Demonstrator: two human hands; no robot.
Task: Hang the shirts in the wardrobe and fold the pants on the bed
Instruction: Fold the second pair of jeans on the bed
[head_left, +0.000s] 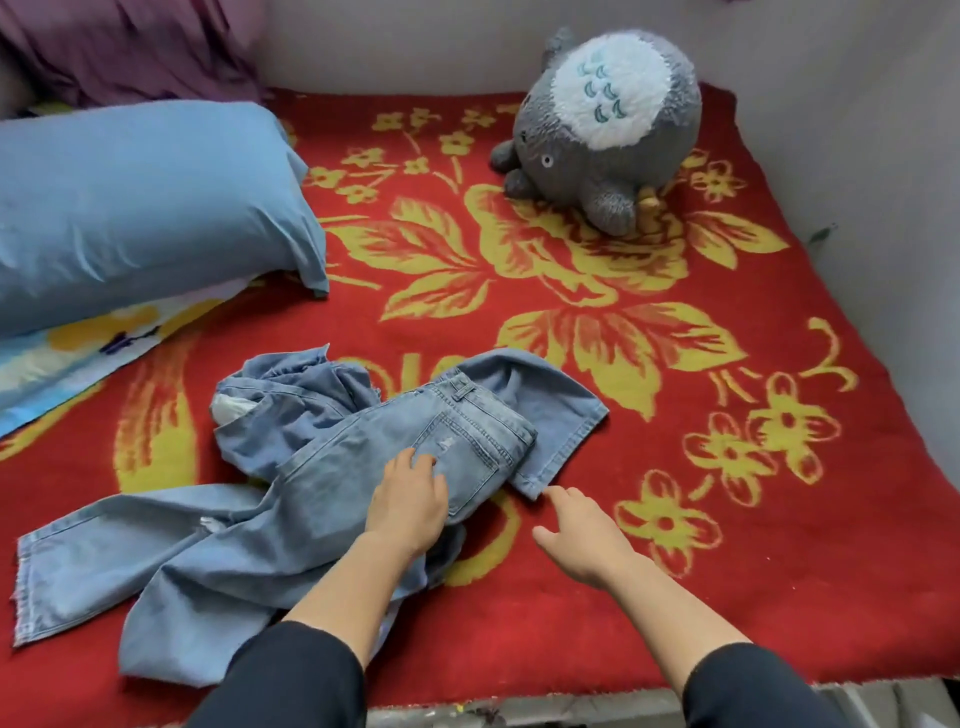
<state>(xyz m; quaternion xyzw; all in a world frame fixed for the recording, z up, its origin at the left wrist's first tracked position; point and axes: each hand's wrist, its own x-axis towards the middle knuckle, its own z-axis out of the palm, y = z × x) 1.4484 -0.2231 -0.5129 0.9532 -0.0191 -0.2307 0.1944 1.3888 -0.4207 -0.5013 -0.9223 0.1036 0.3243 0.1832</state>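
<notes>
One pair of jeans (332, 467) lies diagonally, waistband (460, 387) beyond the left hand (410, 501) pressing flat-fingered; right hand (584, 538), fingers spread and empty, beside its hem (569, 444).

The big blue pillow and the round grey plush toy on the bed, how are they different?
The smooth blue pillow is long and plain; the fluffy grey and white plush toy is round, with an eye and blue marks on its white belly. The pillow lies at the left on a flowered cloth; the plush toy lies tipped over at the back right, on the red and yellow flowered blanket. Both look soft.
</notes>
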